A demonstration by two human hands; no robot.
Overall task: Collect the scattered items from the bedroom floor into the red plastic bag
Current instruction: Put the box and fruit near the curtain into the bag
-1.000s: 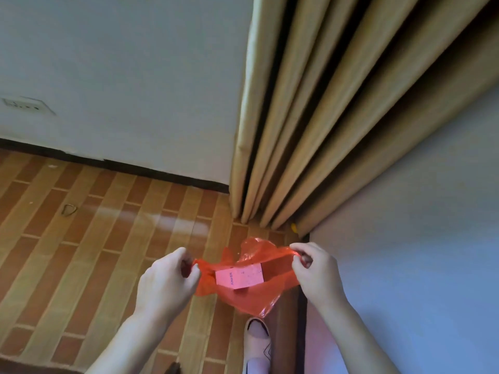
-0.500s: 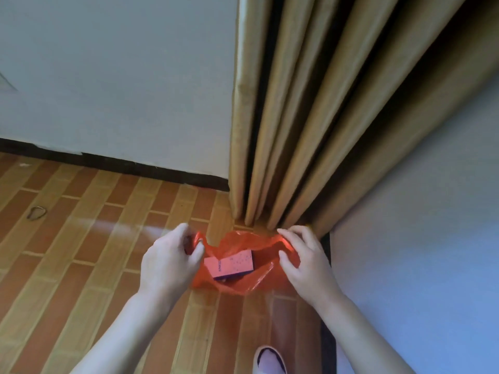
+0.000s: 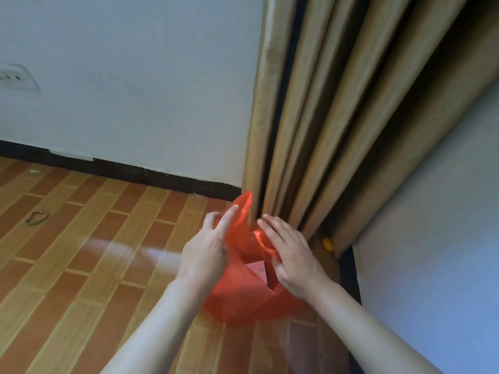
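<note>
Soft, even daylight, moderately bright. Pale glare streak crosses the brown brick-pattern floor (image 3: pixel 81 265) left of the hands. Deep shadows sit in the folds of the tan pleated curtain (image 3: pixel 324 117). Wide-angle bending at edges; slight overall softness.

A pale, plain painted wall (image 3: pixel 129 85) fills the upper left, ending at a black skirting board (image 3: pixel 135 172) along its foot. Below the skirting lies a floor of brown and tan brick-pattern planks (image 3: pixel 81 260), with a streak of reflected light across it. A white wall socket plate (image 3: pixel 14 76) sits high on the wall, far left of the tan pleated fabric curtain (image 3: pixel 337 117), which hangs to the floor at the wall's right end. Right of the curtain stands a light blue-grey flat panel (image 3: pixel 437 233).
</note>
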